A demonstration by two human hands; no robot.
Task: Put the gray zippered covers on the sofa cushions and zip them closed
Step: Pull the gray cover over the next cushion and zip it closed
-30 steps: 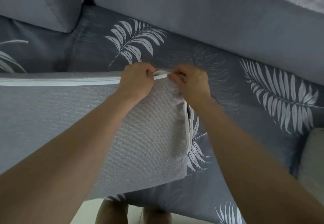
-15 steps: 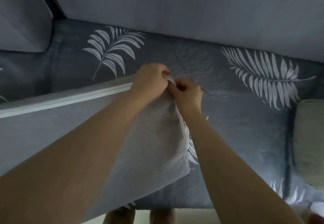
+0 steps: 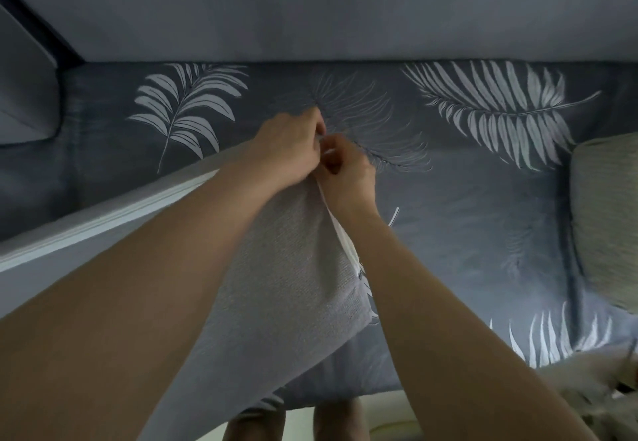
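Observation:
A sofa cushion in a gray woven cover (image 3: 293, 268) lies tilted on the sofa seat, its far right corner raised. A pale zipper band (image 3: 103, 223) runs along its far edge, and another stretch runs down its right edge (image 3: 340, 230). My left hand (image 3: 286, 150) grips the cover fabric at that far right corner. Close against it, my right hand (image 3: 345, 171) pinches something small at the same corner, seemingly the zipper; the pull itself is hidden by my fingers.
The sofa seat (image 3: 466, 219) wears a dark gray sheet with white leaf prints. The gray backrest (image 3: 345, 9) rises behind. A gray cushion (image 3: 24, 102) stands at far left, a pale cushion (image 3: 607, 219) at right. My legs (image 3: 310, 423) show below the seat's edge.
The cushion's far right corner has lifted and swung away from me, and the zipper edge now slopes. My hands have closed together at that corner. The view has shifted right.

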